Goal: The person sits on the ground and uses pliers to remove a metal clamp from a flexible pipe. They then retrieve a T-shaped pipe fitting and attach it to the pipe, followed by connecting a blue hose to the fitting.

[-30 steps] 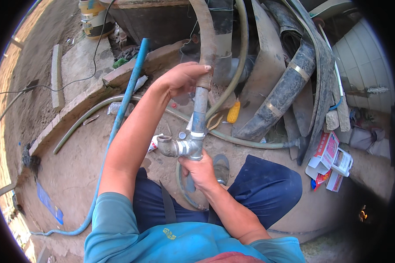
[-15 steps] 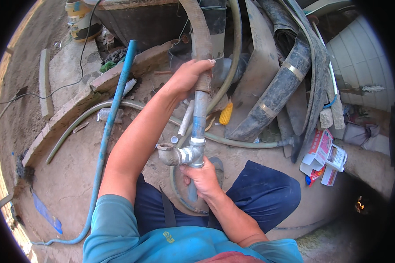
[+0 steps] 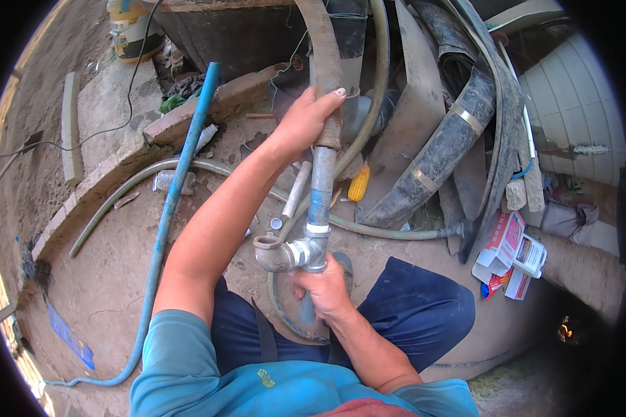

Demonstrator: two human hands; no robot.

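My left hand (image 3: 306,118) is closed round a thick brownish hose (image 3: 321,48) where its lower end joins a grey-blue metal pipe (image 3: 322,182). That pipe runs down into a metal tee (image 3: 314,247) with white tape at its joints and an elbow (image 3: 275,257) pointing left with its mouth up. My right hand (image 3: 321,292) grips just below the tee; what lies inside its fingers is partly hidden. A short white pipe (image 3: 296,187) and a small white cap (image 3: 275,223) lie on the ground beside the assembly.
A long blue pipe (image 3: 182,174) runs along my left by a low concrete edge (image 3: 83,201). A dark tub (image 3: 222,35) stands ahead. At right are black rubber pieces (image 3: 466,132), a corn cob (image 3: 358,183) and cartons (image 3: 502,247). A green hose (image 3: 389,229) crosses the ground.
My left hand has risen a little and its grip has shifted round the hose. The tee and elbow have moved slightly down and rightward in view, with my right hand still holding below them.
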